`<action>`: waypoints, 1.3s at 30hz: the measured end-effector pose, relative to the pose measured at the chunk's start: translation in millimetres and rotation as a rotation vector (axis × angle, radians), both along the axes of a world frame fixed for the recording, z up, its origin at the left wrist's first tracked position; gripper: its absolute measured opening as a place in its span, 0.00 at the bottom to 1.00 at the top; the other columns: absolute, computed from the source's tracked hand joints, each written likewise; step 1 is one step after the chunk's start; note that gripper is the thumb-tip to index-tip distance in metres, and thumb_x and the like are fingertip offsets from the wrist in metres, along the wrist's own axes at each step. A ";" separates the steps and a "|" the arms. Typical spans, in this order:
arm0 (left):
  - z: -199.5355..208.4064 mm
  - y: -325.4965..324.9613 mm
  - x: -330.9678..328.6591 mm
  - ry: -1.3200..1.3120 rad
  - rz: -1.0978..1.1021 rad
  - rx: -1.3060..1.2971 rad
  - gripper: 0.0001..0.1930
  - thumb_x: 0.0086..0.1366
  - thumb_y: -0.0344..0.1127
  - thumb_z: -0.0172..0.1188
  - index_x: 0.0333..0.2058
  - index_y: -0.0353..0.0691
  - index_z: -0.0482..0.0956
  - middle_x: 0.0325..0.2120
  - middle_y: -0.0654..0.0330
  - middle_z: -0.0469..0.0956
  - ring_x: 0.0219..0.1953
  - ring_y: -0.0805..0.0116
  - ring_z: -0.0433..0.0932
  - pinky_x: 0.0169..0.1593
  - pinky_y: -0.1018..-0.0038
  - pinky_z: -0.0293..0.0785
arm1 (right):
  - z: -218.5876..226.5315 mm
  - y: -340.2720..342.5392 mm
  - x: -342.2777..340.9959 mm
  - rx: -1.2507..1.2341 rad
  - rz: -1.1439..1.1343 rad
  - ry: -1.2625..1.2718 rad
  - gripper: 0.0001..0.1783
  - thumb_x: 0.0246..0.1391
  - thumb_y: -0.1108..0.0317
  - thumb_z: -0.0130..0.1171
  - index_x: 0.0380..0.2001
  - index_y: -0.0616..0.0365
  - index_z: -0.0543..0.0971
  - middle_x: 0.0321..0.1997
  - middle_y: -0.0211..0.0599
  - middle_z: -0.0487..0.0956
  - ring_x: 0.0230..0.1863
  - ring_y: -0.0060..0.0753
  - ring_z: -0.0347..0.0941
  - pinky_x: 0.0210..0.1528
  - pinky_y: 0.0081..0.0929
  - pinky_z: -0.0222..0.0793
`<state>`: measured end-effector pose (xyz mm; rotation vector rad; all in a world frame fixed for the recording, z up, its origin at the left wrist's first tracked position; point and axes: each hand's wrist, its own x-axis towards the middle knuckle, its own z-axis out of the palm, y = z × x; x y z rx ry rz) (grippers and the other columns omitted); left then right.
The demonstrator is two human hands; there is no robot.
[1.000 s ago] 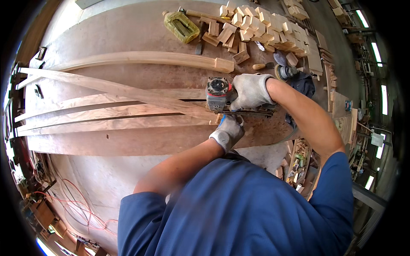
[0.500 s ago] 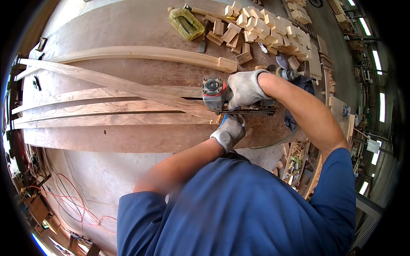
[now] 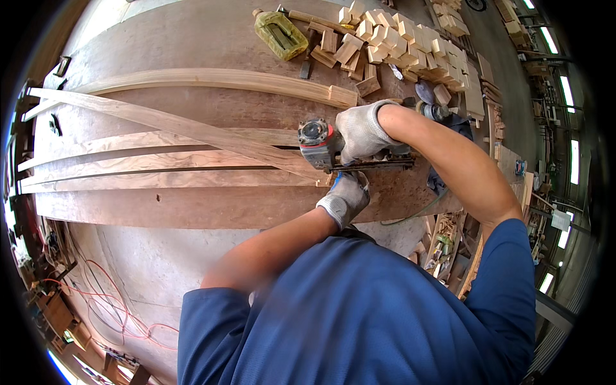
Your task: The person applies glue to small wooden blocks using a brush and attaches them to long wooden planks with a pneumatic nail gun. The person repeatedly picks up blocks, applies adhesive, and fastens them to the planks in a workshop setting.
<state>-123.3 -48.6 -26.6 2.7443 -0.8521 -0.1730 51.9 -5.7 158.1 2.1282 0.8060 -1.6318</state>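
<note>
My right hand (image 3: 362,131), in a grey work glove, grips a red and grey nail gun (image 3: 321,144) whose nose rests on the end of a long curved wooden strip (image 3: 173,128). My left hand (image 3: 346,197), also gloved, presses flat on the wood just below the gun. Several long curved boards (image 3: 160,170) lie side by side on the big plywood worktable (image 3: 192,38), running left from the hands. The gun's black magazine (image 3: 378,165) sticks out to the right under my right wrist.
A pile of several small wooden blocks (image 3: 385,38) lies at the table's far right, next to a yellow-green plastic jug (image 3: 280,33). Another curved batten (image 3: 212,80) lies farther back. Red cables (image 3: 109,308) trail on the floor lower left. Wood scraps (image 3: 449,237) sit right of the table.
The hands and nail gun have stayed at the same spot on the strip's end; only the head view has shifted slightly.
</note>
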 end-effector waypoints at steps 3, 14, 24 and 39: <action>-1.2 2.3 0.2 -0.075 -0.026 0.036 0.18 0.68 0.30 0.56 0.52 0.23 0.80 0.43 0.39 0.85 0.47 0.42 0.85 0.52 0.52 0.79 | 2.0 4.6 -0.4 -0.009 0.014 0.004 0.17 0.53 0.59 0.70 0.27 0.66 0.86 0.23 0.40 0.85 0.22 0.35 0.83 0.27 0.35 0.78; 0.9 1.7 -3.4 -0.052 0.040 -0.050 0.16 0.65 0.30 0.57 0.48 0.28 0.82 0.41 0.44 0.85 0.45 0.46 0.84 0.49 0.54 0.78 | -4.6 -7.0 1.4 0.070 0.063 -0.031 0.23 0.49 0.55 0.71 0.31 0.70 0.86 0.29 0.52 0.87 0.31 0.44 0.86 0.37 0.39 0.81; 30.6 22.2 10.3 0.298 0.346 -0.204 0.11 0.70 0.35 0.55 0.45 0.41 0.84 0.42 0.54 0.84 0.48 0.51 0.82 0.49 0.54 0.78 | 56.3 -109.2 -14.5 0.474 -0.300 -0.198 0.25 0.49 0.55 0.74 0.45 0.62 0.87 0.37 0.56 0.88 0.40 0.51 0.86 0.50 0.42 0.80; 29.8 72.7 17.4 0.067 -0.062 0.069 0.19 0.70 0.32 0.53 0.58 0.44 0.81 0.44 0.52 0.83 0.49 0.52 0.81 0.45 0.57 0.81 | -115.1 -341.1 -113.2 0.141 -0.748 -0.797 0.35 0.53 0.53 0.73 0.63 0.52 0.78 0.49 0.55 0.87 0.53 0.58 0.84 0.58 0.49 0.79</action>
